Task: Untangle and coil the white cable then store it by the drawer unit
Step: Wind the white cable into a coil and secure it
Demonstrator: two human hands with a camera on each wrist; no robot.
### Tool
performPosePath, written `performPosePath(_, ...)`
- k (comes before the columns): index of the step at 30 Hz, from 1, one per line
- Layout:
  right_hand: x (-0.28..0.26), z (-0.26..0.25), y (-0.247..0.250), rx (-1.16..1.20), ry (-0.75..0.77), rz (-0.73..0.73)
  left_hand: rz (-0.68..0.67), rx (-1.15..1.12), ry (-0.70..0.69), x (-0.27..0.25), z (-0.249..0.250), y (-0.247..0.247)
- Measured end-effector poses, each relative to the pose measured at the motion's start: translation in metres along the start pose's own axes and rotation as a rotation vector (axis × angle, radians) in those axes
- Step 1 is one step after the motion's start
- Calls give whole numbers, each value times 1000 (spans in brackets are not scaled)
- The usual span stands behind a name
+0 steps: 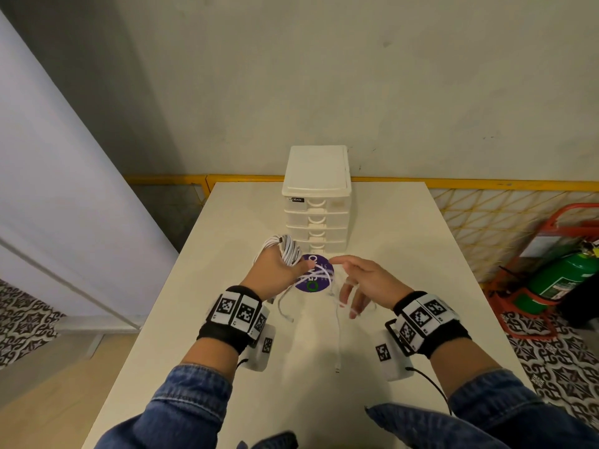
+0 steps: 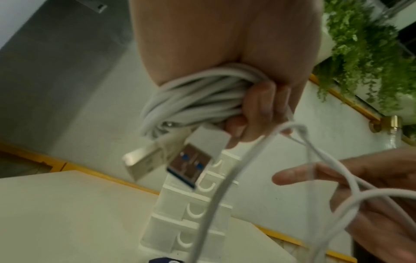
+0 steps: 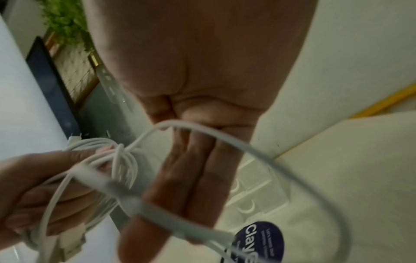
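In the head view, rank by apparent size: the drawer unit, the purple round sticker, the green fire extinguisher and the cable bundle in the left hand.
1. drawer unit, clearly largest.
2. green fire extinguisher, partly cut off by the frame.
3. purple round sticker and the coiled white cable held by the left hand look alike; not ranked.

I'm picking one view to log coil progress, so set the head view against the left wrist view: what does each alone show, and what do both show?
Only the head view shows the fire extinguisher, the loose cable end lying on the table, and both wrist bands.

Only the left wrist view shows the USB plug with its blue insert, and green foliage.

Both show the left hand gripping the white cable coil, the right hand open among loose strands, and the drawer unit.
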State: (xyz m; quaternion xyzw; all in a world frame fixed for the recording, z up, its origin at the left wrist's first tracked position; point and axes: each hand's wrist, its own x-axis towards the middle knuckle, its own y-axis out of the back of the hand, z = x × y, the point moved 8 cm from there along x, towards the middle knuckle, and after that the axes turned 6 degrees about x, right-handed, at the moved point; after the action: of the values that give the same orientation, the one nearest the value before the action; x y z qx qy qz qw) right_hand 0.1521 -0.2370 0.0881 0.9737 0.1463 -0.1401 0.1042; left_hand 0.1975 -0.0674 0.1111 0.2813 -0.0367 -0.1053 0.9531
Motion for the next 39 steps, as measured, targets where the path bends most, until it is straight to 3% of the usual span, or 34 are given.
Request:
performPosePath(3,0,8,-17,-42,-77,-99,-46,58,-78,-4,13,-11)
performPosePath(7,6,1,-12,-157,100,-16,-53,105,-81,-7,15,-15)
performPosePath(12,3,5,-17,-192,69,-117,-26,103,-77,-8,10,-9)
performPosePath(14,4,6,-17,-221,75,-92,-36,99,-95,-9,12,-10)
performPosePath(16,7,5,-6,-214,116,25,-43,100,-88,-10,12,-8)
performPosePath(19,8,1,33,-319,204,357,-139,65,-62,-13,8,-8)
performPosePath(22,4,17,72,-309,123,612,-204,65,-27,-18,1,-5)
performPosePath(28,-6,68,109,-268,-184,762,58,140,42,-14,-20,29)
performPosePath(30,-10,87,111,-351,-325,715,163,189,76,-13,-26,42)
performPosePath(33,-16,110,105,-642,-537,512,248,211,105,-14,-27,52)
performPosePath(35,-22,114,104,-795,-579,441,306,190,142,-15,-28,59)
performPosePath(39,-20,125,107,-862,-592,374,355,68,169,-16,-32,72)
